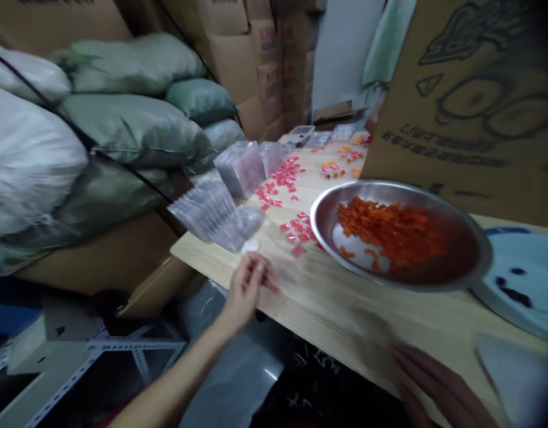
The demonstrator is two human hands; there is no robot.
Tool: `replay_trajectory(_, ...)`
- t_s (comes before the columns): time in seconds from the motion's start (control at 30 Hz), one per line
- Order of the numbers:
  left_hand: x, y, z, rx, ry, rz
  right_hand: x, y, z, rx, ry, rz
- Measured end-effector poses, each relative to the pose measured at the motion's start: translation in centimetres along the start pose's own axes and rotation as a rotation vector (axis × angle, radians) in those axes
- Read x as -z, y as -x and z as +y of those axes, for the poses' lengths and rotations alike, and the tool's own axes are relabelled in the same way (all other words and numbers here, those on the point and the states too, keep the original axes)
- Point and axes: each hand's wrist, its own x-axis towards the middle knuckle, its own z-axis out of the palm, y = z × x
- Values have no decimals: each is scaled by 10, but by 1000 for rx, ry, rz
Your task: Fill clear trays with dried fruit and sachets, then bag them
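Observation:
My left hand (251, 280) is over the near edge of the wooden table (345, 309), its fingers curled together; whatever they may hold is too small to make out. A small white round piece (250, 245) lies just beyond it. At the lower right, my right hand (438, 380) is blurred over the table edge, and its finger shape cannot be made out well. A steel bowl (476, 261) with orange pieces (390, 229) stands between and beyond the hands. Small red packets (299, 229) are scattered left of the bowl.
Clear plastic trays (202, 208) stand in rows along the left table edge. Behind the bowl is a large cardboard box (470, 137). A light blue tray (528, 279) lies at the right. Stuffed sacks (135, 128) and stacked cartons (233, 71) are at the left and back.

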Motion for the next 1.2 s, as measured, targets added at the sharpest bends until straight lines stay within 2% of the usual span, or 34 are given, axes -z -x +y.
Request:
replay_trajectory(0.03,-29,24,-13,120,137,-90,-4,4,-3,-7,63,-29)
replay_trajectory(0.1,-78,64,-36,324,375,-190,-16,9,-3,16,200,-102)
replay_trajectory(0.17,-108,89,-56,488,525,-237,-28,16,6,47,282,-159)
replay_trajectory(0.23,-116,99,-69,616,503,-315,-33,26,22,57,316,-214)
replay_trajectory(0.3,-106,94,-70,684,309,-482,-31,37,40,50,331,-261)
replay_trajectory(0.37,-87,75,-57,634,70,-645,-25,45,53,31,330,-282)
replay_trajectory(0.4,-78,61,-45,552,-24,-682,-22,48,57,21,326,-285)
replay_trajectory(0.47,-70,24,-19,286,-167,-631,-16,47,59,-1,312,-283)
replay_trajectory(0.5,-73,2,-6,120,-239,-552,-11,45,57,-10,302,-277)
replay_trajectory(0.57,-90,-46,11,-179,-419,-415,2,38,46,-21,268,-243)
replay_trajectory(0.63,-120,-94,15,-328,-661,-435,27,27,34,-45,229,-178)
replay_trajectory(0.73,-173,-148,2,-326,-960,-642,86,3,29,-183,230,33)
replay_trajectory(0.83,-212,-174,-16,-296,-1049,-765,155,-27,60,-378,357,275)
replay_trajectory(0.87,-219,-178,-21,-295,-1068,-790,175,-37,79,-443,411,296)
replay_trajectory(0.93,-227,-180,-28,-291,-1112,-833,204,-57,123,-596,475,177)
replay_trajectory(0.97,-228,-179,-29,-286,-1137,-849,210,-65,146,-668,506,74)
replay_trajectory(1.0,-228,-178,-31,-278,-1165,-865,212,-73,167,-699,512,26)
replay_trajectory(1.07,-225,-175,-33,-259,-1220,-890,202,-85,202,-745,509,-42)
replay_trajectory(1.13,-223,-175,-36,-243,-1261,-903,186,-92,224,-768,490,-73)
replay_trajectory(1.2,-222,-177,-40,-242,-1286,-896,174,-96,235,-789,472,-94)
